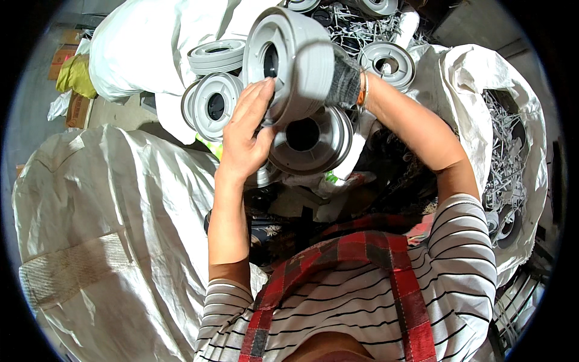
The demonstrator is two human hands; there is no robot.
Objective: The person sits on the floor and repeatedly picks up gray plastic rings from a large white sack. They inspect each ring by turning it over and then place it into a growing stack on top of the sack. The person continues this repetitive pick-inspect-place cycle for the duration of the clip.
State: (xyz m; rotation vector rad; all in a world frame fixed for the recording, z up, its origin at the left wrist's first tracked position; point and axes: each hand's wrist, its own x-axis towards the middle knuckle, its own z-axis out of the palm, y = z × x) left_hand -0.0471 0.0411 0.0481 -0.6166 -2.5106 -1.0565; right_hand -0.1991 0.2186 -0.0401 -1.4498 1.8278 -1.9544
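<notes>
A stack of grey round plastic rings point(307, 66) with a hollow centre is raised and tilted in front of me. My left hand point(246, 130), bare, presses its near-straight fingers on the left face, the thumb lower by the rim, steadying the stack. My right hand point(345, 78), in a dark grey knit glove, grips the stack's far right side; most of its fingers are hidden behind it. Just below lies another grey ring point(332, 142) with a dark centre hole. Left of my left hand rests one more grey ring point(212, 104), and behind it a flatter ring point(217, 55).
At the right an open white woven sack point(467, 75) holds many thin grey plastic sprues point(503, 151). More sprues and a ring point(389, 63) lie at the back. A large white sack point(120, 199) fills the left; behind it sit a yellow bag point(76, 75) and cardboard point(78, 110).
</notes>
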